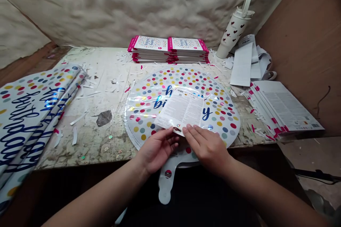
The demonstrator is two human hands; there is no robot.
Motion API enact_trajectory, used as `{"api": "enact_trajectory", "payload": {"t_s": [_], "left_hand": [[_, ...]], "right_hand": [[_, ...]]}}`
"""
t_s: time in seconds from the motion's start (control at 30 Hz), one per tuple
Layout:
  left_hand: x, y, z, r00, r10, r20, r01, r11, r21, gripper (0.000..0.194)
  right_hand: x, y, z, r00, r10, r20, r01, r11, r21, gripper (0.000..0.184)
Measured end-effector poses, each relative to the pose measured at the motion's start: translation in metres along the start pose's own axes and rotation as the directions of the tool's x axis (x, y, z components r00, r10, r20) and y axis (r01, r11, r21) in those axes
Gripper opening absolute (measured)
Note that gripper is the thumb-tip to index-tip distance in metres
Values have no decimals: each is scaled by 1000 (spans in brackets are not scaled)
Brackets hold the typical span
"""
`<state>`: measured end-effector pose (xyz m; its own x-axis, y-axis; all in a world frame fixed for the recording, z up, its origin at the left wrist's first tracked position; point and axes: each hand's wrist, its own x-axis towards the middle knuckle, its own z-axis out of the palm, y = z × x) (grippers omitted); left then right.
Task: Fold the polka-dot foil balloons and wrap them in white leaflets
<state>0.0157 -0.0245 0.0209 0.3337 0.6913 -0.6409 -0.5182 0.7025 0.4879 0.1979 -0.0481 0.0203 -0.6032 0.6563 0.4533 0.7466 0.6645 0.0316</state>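
Left hand [158,149] and right hand [205,147] lie nearly flat, fingers loosely extended, tips at the lower edge of a printed instruction card [181,111]; a pinch cannot be confirmed. Card rests on a polka-dot foil balloon [215,95] just ahead of the hands, on the worktop [101,78], its tab [165,188] running beneath them.

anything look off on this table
The dark grey patch on the worn table top stands out; it could be a stain or a peeled spot, I cannot tell which. White paper strips lie scattered nearby. The printed card also sits askew on the foil balloon.
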Motion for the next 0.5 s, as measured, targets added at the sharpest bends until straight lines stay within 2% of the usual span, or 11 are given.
{"api": "enact_trajectory", "payload": {"t_s": [0.07, 0.17, 0.27, 0.33, 0.37, 0.43, 0.47, 0.5], "left_hand": [[0, -1, -1, 999, 23, 34, -24, 999, 24, 13], [-1, 0, -1, 983, 181, 41, -186, 944, 272, 24], [-2, 1, 0, 971, 227, 79, -237, 856, 459, 30], [-2, 1, 1, 971, 227, 78, -236, 844, 482, 31], [-1, 1, 0, 969, 241, 58, -239, 850, 469, 31], [1, 2, -1, 964, 265, 13, -245, 870, 427, 30], [3, 3, -1, 964, 267, 2, -244, 877, 415, 28], [4, 3, 0, 965, 261, 3, -240, 880, 410, 27]], "right_hand": [[2, 4, -2, 997, 75, 26, -79, 981, 177, 30], [11, 7, 1, 969, 228, 93, -245, 857, 453, 32], [22, 4, 10, 949, 313, 44, -289, 802, 523, 15], [24, 6, 11, 945, 326, 30, -285, 775, 565, 15], [23, 9, 8, 951, 302, 74, -283, 745, 604, 15], [16, 22, -4, 957, 114, 265, -270, 682, 680, 14], [10, 29, -12, 931, 11, 366, -273, 686, 675, 15], [5, 36, -20, 895, -39, 445, -280, 728, 626, 17]]}}
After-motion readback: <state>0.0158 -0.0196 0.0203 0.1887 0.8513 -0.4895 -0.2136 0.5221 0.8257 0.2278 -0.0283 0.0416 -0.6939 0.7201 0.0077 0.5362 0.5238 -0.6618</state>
